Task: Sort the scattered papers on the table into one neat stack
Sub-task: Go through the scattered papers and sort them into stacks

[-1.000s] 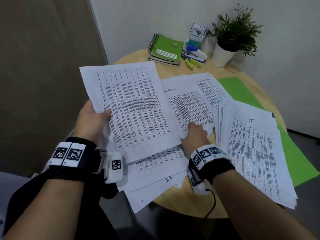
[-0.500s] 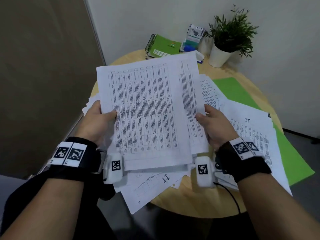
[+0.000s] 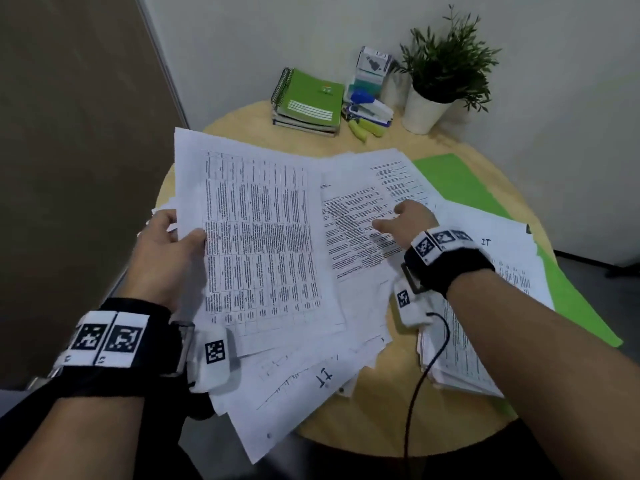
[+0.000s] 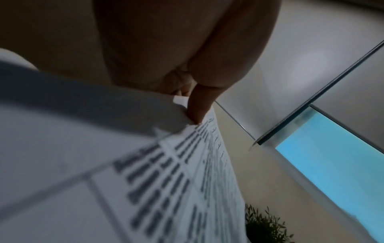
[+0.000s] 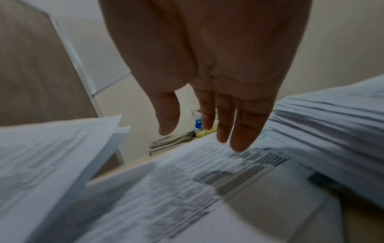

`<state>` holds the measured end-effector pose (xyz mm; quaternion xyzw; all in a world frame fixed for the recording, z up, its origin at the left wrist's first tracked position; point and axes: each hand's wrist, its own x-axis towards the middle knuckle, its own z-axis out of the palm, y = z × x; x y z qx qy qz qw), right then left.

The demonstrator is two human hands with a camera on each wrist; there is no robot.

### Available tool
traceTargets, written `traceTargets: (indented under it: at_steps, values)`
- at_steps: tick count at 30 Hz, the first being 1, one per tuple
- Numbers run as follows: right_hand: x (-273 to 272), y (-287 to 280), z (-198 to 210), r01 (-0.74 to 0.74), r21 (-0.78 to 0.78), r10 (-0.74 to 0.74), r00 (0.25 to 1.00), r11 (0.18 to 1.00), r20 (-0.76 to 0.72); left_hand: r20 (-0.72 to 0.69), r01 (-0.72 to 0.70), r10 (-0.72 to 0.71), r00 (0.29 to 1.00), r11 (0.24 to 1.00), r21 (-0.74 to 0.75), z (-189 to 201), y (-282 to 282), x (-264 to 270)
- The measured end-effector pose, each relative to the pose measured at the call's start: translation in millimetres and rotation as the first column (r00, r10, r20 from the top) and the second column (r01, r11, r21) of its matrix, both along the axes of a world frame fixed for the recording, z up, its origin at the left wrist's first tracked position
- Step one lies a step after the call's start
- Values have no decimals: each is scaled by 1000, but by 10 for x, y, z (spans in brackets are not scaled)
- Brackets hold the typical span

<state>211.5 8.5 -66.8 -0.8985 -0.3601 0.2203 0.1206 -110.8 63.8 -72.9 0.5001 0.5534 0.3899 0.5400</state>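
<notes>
Left hand (image 3: 166, 244) pinched table-printed sheets (image 3: 256, 244); only right wrist view showed right hand (image 5: 207, 82) fingers straight, empty, above papers (image 5: 187, 189).

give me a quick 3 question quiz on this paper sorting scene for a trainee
1. True or false: the left hand grips a bundle of table-printed sheets.
2. The right hand is: A) pinching a sheet, B) open with straight fingers above the loose text pages, C) holding the notebook.
3. Fill in: the thick pile of papers by the right forearm lies on a ____ folder.

Key
1. True; the left wrist view shows the thumb pressed on the sheets' edge.
2. B; the right wrist view shows the fingers spread and holding nothing.
3. Green.
</notes>
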Motion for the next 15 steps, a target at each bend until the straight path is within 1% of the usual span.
traceTargets:
  at_steps: [4, 5, 7, 10, 13, 15]
  values:
    - [75, 198, -146, -49, -243, 100, 974, 969, 201, -74, 37, -37, 997, 999, -5, -80, 85, 25]
    - [88, 225, -188, -52, -274, 123, 961, 960, 246, -88, 40, -41, 995, 999, -2, -90, 95, 26]
    - [130, 269, -245, -43, -285, 130, 947, 958, 294, -101, 48, -49, 994, 999, -5, -113, 120, 27]
    - [196, 298, -271, 13, -224, 62, 943, 974, 325, -78, 90, -94, 993, 994, -54, -131, 133, 40]
    - [273, 253, -262, 20, -29, -11, 961, 999, 278, -125, 133, -141, 982, 989, -72, -167, 129, 40]
    - [297, 206, -233, 17, 76, -35, 969, 997, 244, -151, 146, -153, 977, 988, -57, -155, 107, 42]
